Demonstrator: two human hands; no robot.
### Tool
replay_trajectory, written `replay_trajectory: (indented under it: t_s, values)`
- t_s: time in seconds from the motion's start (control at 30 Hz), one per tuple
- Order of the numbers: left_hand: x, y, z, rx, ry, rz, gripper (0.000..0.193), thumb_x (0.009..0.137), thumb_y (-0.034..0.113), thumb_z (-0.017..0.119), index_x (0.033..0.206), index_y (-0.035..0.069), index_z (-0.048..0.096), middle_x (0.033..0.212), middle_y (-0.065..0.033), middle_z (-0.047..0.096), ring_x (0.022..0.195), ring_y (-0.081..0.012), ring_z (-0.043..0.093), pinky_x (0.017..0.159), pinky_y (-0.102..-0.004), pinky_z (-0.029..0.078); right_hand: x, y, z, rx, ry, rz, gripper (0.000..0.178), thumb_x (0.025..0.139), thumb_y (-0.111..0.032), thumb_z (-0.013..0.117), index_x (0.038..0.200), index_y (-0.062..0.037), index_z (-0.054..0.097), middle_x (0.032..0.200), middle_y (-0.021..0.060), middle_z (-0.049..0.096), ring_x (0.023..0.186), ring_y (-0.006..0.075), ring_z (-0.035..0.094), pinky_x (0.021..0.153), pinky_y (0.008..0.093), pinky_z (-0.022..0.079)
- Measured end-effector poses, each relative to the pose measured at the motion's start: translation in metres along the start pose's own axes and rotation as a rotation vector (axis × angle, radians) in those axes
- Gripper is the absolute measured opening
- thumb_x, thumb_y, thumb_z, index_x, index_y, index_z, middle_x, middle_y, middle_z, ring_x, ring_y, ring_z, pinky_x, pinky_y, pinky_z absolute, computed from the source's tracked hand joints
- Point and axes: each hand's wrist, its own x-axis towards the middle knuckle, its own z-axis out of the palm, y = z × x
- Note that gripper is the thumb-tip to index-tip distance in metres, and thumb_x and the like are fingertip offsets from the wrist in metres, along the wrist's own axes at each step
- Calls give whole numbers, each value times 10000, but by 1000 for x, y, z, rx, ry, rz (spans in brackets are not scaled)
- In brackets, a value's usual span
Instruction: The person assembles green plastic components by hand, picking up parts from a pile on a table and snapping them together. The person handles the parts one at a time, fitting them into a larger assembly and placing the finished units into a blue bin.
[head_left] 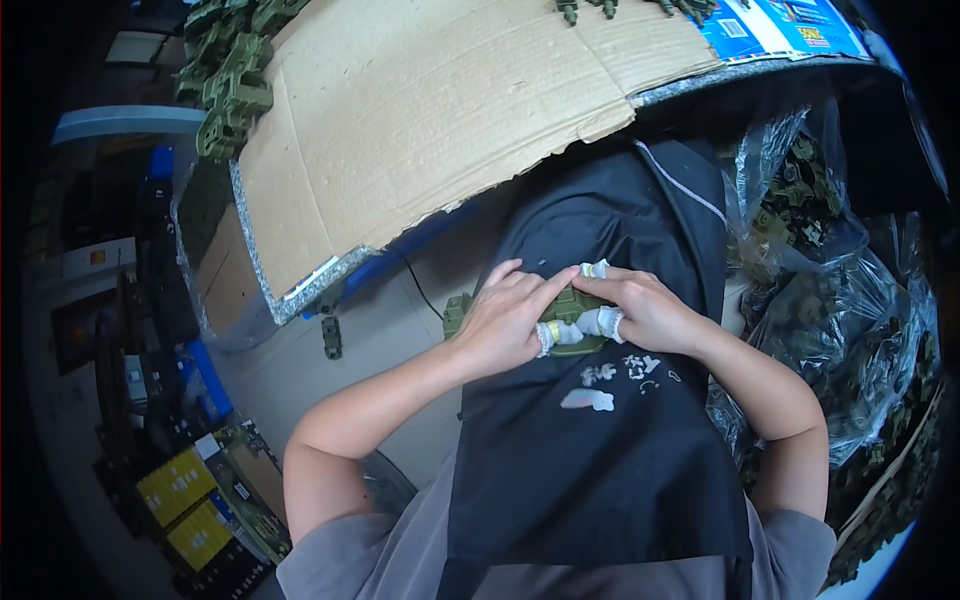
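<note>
One left hand (508,312) and one right hand (652,310) pinch a green plastic piece (574,304), seemingly mid-work; more green pieces (236,95) lie heaped on the desk (352,265).

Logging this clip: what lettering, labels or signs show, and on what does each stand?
White printing on the dark apron: present, wording not copied.
Yellow lettering and a barcode on the blue sheet: also not copied.
Fine marks on the yellow panels: too small to read.
</note>
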Motion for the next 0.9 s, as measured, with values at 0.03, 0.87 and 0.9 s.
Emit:
replay_trajectory:
  t_s: [0.03, 0.87, 0.9]
  values:
    - [1, -1, 2, 23, -13, 1, 746, 653, -5, 561, 1364, 92, 355, 894, -125, 588, 930, -285, 568, 1036, -462, 285, 1, 3, 3, 5, -11, 44, 455, 686, 19, 587, 1139, 52, 554, 1063, 252, 582, 995, 382, 565, 866, 409, 452]
    - [-41, -13, -13, -531, 356, -149, 667, 627, 10, 650, 1260, -9, 441, 1179, -174, 525, 1097, -304, 536, 879, -348, 441, 59, -40, -6, 154, -24, -264, 718, 661, -50, 651, 1333, -80, 400, 998, 178, 577, 906, 350, 564, 819, 403, 455]
    - [-39, -15, -14, -491, 368, -115, 649, 623, 15, 646, 1244, -14, 461, 1154, -181, 536, 1070, -312, 551, 858, -350, 451, 62, -34, -10, 163, -58, -247, 735, 653, 13, 630, 1341, -93, 396, 993, 173, 581, 888, 345, 572, 819, 403, 460]
